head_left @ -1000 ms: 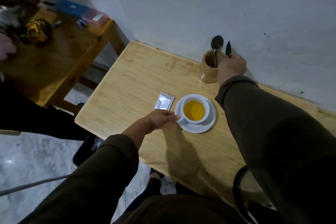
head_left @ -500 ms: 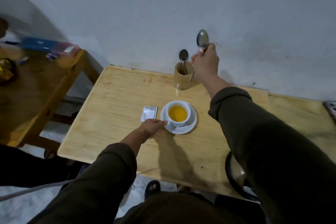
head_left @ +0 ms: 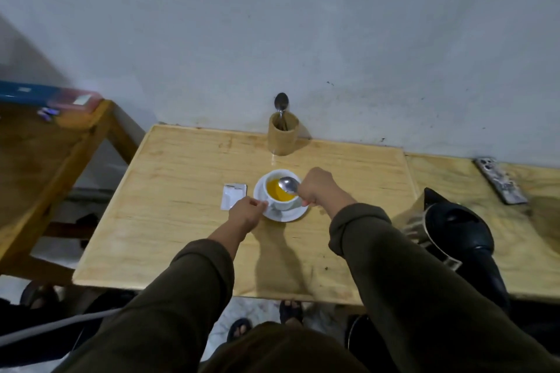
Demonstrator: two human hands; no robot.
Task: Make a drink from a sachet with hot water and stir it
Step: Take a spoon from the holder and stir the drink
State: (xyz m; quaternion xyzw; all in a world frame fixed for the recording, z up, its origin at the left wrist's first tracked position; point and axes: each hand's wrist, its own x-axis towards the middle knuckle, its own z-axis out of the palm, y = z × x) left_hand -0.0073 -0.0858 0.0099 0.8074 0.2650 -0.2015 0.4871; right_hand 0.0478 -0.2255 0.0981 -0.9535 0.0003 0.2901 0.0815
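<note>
1. Head view looked down on a pale wooden table [head_left: 181, 221] set against a grey wall.
2. At the table's middle a white cup [head_left: 281, 204] of yellow-orange drink [head_left: 277, 192] stood on a white saucer [head_left: 288, 215].
3. The right hand [head_left: 318, 188] was closed in a fist around the handle of a metal spoon [head_left: 289, 185]; the spoon's bowl sat over the cup's right rim, just above the drink. Whether it touched the liquid could not be told.
4. The left hand [head_left: 245, 213] had its fingers pinched narrow at the cup's left side, on or at the cup handle and the saucer edge.
5. A torn silver sachet [head_left: 233, 195] lay flat just left of the saucer, beside the left hand.
6. A wooden holder [head_left: 282, 138] stood near the wall behind the cup, with a second spoon [head_left: 281, 103] upright in it.
7. A black kettle [head_left: 457, 230] sat to the right, well apart from the cup.
8. A phone [head_left: 500, 180] lay face down further right.
</note>
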